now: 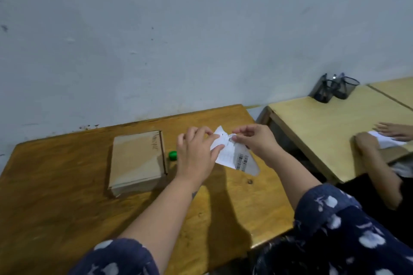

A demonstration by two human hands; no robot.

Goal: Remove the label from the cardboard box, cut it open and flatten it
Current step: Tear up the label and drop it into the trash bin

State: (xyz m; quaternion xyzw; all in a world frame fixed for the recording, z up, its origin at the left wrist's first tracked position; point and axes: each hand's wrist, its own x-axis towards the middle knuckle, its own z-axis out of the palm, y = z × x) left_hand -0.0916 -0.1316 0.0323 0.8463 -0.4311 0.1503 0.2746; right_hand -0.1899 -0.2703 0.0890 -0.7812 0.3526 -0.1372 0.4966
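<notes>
Pinching the peeled label between them, the left hand and right hand hold it above the counter. Their fingers grasp its upper edge. Left of them, the cardboard box lies closed and flat beside a green cap.

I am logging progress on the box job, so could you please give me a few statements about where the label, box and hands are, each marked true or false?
1. Both hands hold the peeled label above the table. True.
2. The label is stuck on the cardboard box. False: it is off the box, pinched by the left hand and right hand.
3. The box lies closed on the table. True.
4. The box has been flattened. False: it keeps its box shape.
5. The green cap sits on top of the box. False: it lies on the table beside it.
</notes>
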